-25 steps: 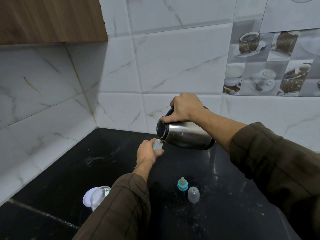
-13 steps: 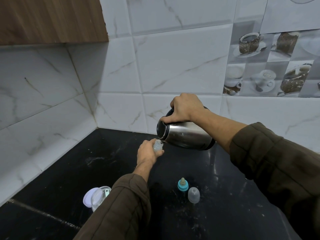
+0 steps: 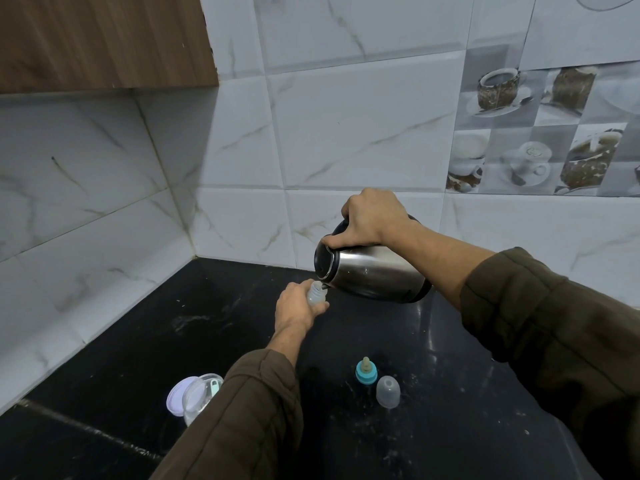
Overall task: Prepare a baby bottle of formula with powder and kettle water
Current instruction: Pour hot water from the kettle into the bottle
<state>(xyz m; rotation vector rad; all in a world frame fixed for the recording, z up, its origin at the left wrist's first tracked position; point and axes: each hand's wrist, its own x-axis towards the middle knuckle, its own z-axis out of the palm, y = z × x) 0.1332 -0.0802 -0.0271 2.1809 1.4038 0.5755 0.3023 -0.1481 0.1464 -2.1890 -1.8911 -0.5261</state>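
We are clamping our left grip (image 3: 294,306) around the baby bottle (image 3: 316,295), just under the spout of the steel kettle (image 3: 374,275). Our right grip (image 3: 370,220) is wrapping the kettle's handle, tipping it leftward. Nearer us than the left grip, the teal nipple (image 3: 366,372) and clear cap (image 3: 388,391) are sitting on the desk (image 3: 138,323).

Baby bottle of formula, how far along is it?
Done: the bottle is open, its teal-ringed teat and clear cap set aside on the countertop, and the powder container is open. In hand: the left hand holds the bottle while the right hand tips the steel kettle, spout at its mouth. Left: finishing the pour, fitting teat and cap. Whether powder is in cannot be told.
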